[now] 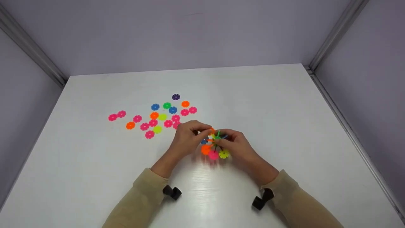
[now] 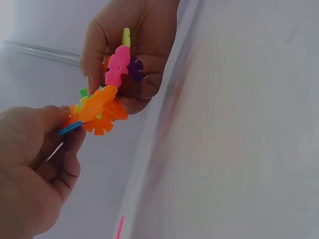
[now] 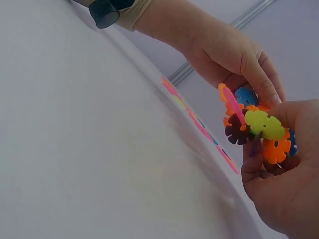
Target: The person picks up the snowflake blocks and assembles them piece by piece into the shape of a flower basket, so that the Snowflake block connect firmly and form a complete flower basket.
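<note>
My two hands meet over the middle of the white table around a cluster of notched, flower-shaped interlocking discs point(image 1: 213, 154). Orange, pink, yellow, green, blue and dark discs slot together at angles in it. With thumb and fingertips, my left hand point(image 1: 189, 136) pinches an orange disc point(image 2: 73, 115) at the cluster's edge; a blue disc point(image 2: 71, 128) lies right by those fingertips. My right hand point(image 1: 238, 143) grips the cluster from the other side, its fingers partly hidden behind the discs. A yellow disc point(image 3: 264, 125) and a dark disc point(image 3: 239, 130) face the right wrist view.
Loose discs lie flat on the white table point(image 1: 284, 104), left of and beyond my hands: several pink discs point(image 1: 144, 126), plus orange, yellow, blue, green and one purple disc point(image 1: 176, 97). Pale panels point(image 1: 202, 34) enclose the table's back and sides. Each wrist carries a black camera mount point(image 1: 172, 192).
</note>
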`<action>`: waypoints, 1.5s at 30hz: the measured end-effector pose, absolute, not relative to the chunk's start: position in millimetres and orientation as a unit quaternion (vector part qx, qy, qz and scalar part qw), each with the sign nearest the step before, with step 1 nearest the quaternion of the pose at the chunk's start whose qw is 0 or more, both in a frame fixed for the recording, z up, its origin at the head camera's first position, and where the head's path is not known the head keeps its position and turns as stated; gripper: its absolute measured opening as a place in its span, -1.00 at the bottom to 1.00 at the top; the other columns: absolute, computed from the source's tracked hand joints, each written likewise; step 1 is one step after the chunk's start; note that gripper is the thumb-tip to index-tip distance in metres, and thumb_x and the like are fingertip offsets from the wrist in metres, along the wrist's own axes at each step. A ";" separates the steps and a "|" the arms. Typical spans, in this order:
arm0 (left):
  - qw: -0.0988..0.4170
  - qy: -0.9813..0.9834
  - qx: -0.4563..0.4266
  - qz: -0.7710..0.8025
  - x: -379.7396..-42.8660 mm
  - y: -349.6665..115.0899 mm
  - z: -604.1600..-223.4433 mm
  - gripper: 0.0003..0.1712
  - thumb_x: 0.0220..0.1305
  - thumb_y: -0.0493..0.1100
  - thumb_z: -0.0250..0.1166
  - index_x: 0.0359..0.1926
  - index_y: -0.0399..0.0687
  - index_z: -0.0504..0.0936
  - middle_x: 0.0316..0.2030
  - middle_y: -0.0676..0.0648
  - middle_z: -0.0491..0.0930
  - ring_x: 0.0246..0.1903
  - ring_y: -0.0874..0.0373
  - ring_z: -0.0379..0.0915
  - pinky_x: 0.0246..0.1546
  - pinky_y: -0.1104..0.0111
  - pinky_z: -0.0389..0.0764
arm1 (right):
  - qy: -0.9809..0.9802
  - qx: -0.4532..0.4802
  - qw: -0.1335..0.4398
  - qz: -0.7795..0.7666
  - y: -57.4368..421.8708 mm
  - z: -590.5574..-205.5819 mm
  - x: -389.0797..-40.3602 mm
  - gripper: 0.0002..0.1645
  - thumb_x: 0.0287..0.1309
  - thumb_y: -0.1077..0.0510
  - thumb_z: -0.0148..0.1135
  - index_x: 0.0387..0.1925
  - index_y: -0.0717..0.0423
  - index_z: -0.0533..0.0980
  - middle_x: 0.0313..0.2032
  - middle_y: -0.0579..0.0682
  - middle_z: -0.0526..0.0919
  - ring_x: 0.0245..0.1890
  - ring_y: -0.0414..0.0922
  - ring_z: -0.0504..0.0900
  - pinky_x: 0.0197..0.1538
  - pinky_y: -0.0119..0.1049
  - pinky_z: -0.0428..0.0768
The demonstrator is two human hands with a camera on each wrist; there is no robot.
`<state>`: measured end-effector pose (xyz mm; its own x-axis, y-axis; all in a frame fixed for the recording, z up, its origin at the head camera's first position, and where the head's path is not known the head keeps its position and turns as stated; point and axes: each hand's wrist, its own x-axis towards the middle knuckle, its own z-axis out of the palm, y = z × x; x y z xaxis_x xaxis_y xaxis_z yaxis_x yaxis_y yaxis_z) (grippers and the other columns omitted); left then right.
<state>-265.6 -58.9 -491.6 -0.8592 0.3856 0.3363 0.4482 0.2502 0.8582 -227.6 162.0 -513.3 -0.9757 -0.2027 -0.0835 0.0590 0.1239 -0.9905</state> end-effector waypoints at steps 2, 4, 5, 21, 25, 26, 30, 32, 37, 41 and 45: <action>0.030 -0.786 -0.237 -0.571 -266.4 -58.8 -493.0 -0.85 0.42 -0.18 0.46 -0.06 -0.08 0.87 -0.23 0.11 0.79 -0.33 0.17 0.62 -0.25 0.37 0.71 | 0.726 -0.047 0.102 -0.679 162.2 -513.3 -228.0 -0.53 0.41 0.14 0.35 0.27 0.19 0.60 0.04 0.12 0.68 -0.01 0.05 0.60 0.03 -0.36 0.66; 0.030 -0.783 -0.211 -0.584 -267.4 -59.1 -494.8 -0.85 0.42 -0.19 0.45 -0.05 -0.08 0.86 -0.21 0.10 0.80 -0.29 0.16 0.65 -0.21 0.35 0.74 | 0.708 -0.045 0.105 -0.697 162.6 -513.4 -228.2 -0.47 0.42 0.17 0.34 0.35 0.21 0.53 0.12 0.13 0.65 0.07 0.06 0.61 0.14 -0.32 0.66; 0.028 -0.781 -0.202 -0.590 -267.8 -59.3 -495.4 -0.85 0.42 -0.19 0.45 -0.05 -0.08 0.85 -0.21 0.10 0.80 -0.28 0.16 0.65 -0.20 0.35 0.74 | 0.702 -0.043 0.106 -0.703 162.9 -513.9 -228.6 -0.45 0.41 0.19 0.34 0.36 0.22 0.51 0.14 0.14 0.64 0.09 0.06 0.62 0.17 -0.31 0.65; 0.000 -0.829 -0.139 -0.541 -329.2 -87.2 -494.2 -0.69 0.52 -0.16 0.35 0.16 -0.19 0.75 -0.01 -0.05 0.75 0.01 0.06 0.58 0.05 0.30 0.65 | 0.697 -0.012 0.112 -0.708 163.9 -516.2 -231.6 -0.49 0.41 0.22 0.30 0.33 0.26 0.55 0.11 0.16 0.67 0.00 0.02 0.67 0.07 -0.33 0.70; -0.055 -0.853 -0.130 -0.502 -351.5 -89.9 -498.6 -0.62 0.51 -0.16 0.35 0.27 -0.12 0.70 0.10 -0.09 0.69 0.08 0.02 0.53 0.11 0.28 0.66 | 0.699 -0.013 0.119 -0.705 164.5 -518.2 -230.8 -0.49 0.41 0.22 0.31 0.33 0.24 0.55 0.10 0.16 0.66 -0.03 0.01 0.66 0.04 -0.34 0.70; -0.067 -0.859 -0.130 -0.491 -356.0 -89.8 -499.9 -0.60 0.51 -0.16 0.35 0.29 -0.09 0.69 0.11 -0.10 0.68 0.08 0.03 0.53 0.10 0.28 0.67 | 0.700 -0.015 0.120 -0.704 164.6 -518.6 -230.5 -0.49 0.41 0.21 0.32 0.34 0.25 0.54 0.09 0.17 0.66 -0.04 0.01 0.66 0.03 -0.34 0.71; -0.096 -0.875 -0.124 -0.458 -368.6 -86.5 -503.1 -0.57 0.50 -0.17 0.35 0.34 0.01 0.66 0.12 -0.09 0.64 0.08 0.03 0.51 0.15 0.28 0.65 | 0.704 -0.014 0.123 -0.699 163.6 -518.8 -229.3 -0.47 0.41 0.20 0.33 0.34 0.26 0.54 0.10 0.16 0.65 -0.03 0.01 0.66 0.03 -0.35 0.70; -0.100 -0.883 -0.122 -0.442 -372.8 -84.2 -505.1 -0.57 0.50 -0.20 0.35 0.34 0.03 0.66 0.12 -0.07 0.63 0.08 0.02 0.50 0.20 0.27 0.62 | 0.702 -0.016 0.125 -0.701 162.5 -518.9 -229.3 -0.47 0.41 0.20 0.32 0.34 0.27 0.53 0.10 0.17 0.65 -0.01 0.01 0.66 0.04 -0.34 0.70; -0.098 -0.898 -0.126 -0.410 -377.9 -79.3 -509.8 -0.59 0.49 -0.24 0.36 0.31 -0.01 0.68 0.09 -0.08 0.65 0.08 0.00 0.51 0.25 0.23 0.60 | 0.699 -0.017 0.127 -0.704 161.1 -518.6 -228.8 -0.48 0.40 0.21 0.32 0.33 0.27 0.54 0.10 0.18 0.65 0.01 0.03 0.66 0.06 -0.32 0.71; -0.109 -0.898 -0.121 -0.409 -377.5 -77.9 -509.8 -0.55 0.47 -0.25 0.38 0.33 0.02 0.67 0.11 -0.07 0.64 0.10 0.02 0.51 0.23 0.24 0.61 | 0.700 -0.019 0.125 -0.703 161.4 -519.0 -228.9 -0.47 0.39 0.19 0.34 0.32 0.28 0.54 0.08 0.17 0.65 -0.02 0.02 0.66 0.03 -0.34 0.70; -0.119 -0.890 -0.127 -0.422 -373.6 -77.7 -507.6 -0.52 0.45 -0.28 0.38 0.34 0.02 0.64 0.07 -0.07 0.57 0.08 0.02 0.46 0.19 0.27 0.62 | 0.697 -0.024 0.121 -0.706 162.9 -520.6 -229.7 -0.48 0.39 0.21 0.33 0.31 0.31 0.54 0.04 0.15 0.67 -0.07 -0.02 0.66 0.00 -0.36 0.70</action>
<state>-373.6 -77.7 -507.6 -0.9395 0.3265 -0.1041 0.1262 0.6121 0.7806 -229.7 162.9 -520.6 -0.9698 -0.2033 -0.1350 0.1375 0.0020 -0.9905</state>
